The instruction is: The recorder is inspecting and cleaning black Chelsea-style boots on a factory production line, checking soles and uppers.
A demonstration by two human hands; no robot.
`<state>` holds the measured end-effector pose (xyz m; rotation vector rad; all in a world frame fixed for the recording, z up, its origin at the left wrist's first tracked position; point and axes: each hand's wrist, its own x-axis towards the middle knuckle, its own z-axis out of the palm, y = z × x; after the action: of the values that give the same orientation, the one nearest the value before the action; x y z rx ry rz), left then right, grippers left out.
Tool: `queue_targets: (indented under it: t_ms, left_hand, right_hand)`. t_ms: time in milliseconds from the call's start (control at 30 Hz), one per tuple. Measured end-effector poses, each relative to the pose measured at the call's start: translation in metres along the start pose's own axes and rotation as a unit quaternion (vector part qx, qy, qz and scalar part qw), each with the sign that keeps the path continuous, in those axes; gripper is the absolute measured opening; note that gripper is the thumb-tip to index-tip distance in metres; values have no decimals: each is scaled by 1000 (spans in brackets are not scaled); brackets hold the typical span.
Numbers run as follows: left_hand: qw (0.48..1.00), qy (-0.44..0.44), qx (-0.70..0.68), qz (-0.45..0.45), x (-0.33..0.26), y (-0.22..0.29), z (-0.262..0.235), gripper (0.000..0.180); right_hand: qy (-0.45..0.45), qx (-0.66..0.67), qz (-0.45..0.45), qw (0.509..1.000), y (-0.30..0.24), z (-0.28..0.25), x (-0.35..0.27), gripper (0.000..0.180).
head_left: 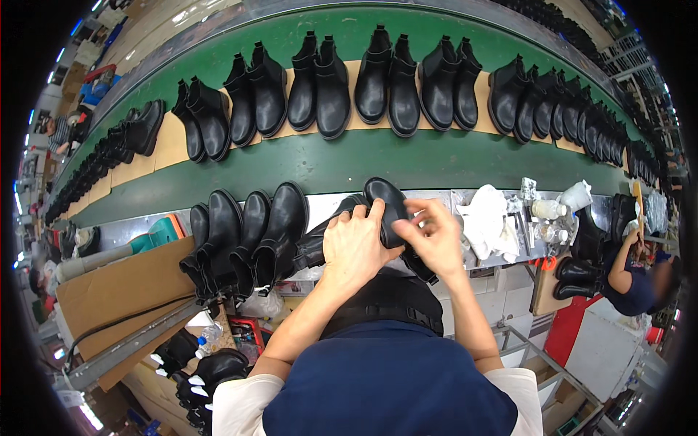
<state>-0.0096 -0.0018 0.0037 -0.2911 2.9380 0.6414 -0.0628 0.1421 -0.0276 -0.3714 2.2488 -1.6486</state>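
Between both hands' grip lies a black boot [385, 207].

Both my hands on one black ankle boot at the bench edge.

My left hand [354, 243] grips the black boot [385, 207] across its upper; my right hand [435, 236] pinches its side with the fingertips, toe pointing away from me. Just left of it stand more black boots [247, 236] in a row. Beyond, the green conveyor belt [327, 163] carries paired boots [363, 83] on brown cardboard sheets [171, 142]. White rags [483, 218] lie to the right.
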Motion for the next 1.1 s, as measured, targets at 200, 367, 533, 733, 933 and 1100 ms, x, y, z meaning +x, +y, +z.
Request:
queue_targets:
  t_ms: [200,367,533,733,933,1100]
  left_hand:
    - [1000,-6,5,9,-3,6,5,70]
    - [1000,-19,7,16,-5,8,8,69]
    - [999,-33,25,25,-1,9,6,68]
    - [996,-60,42,42,8,12,2,67]
    - [993,-56,60,88,15,5,5,60]
    - [991,-96,37,85,25,7,-7,57]
  right_hand:
    - [-31,158,50,986,21,9,-13,23]
    - [-75,203,70,974,16,-7,-20,24]
    - [-56,155,50,985,7,-13,-26,24]
    - [-52,-217,-260,940,-6,-27,-13,21]
    - [-206,-367,-315,851,-28,-42,6,17]
    - [-246,-451,-340,788,-34,-31,12,16]
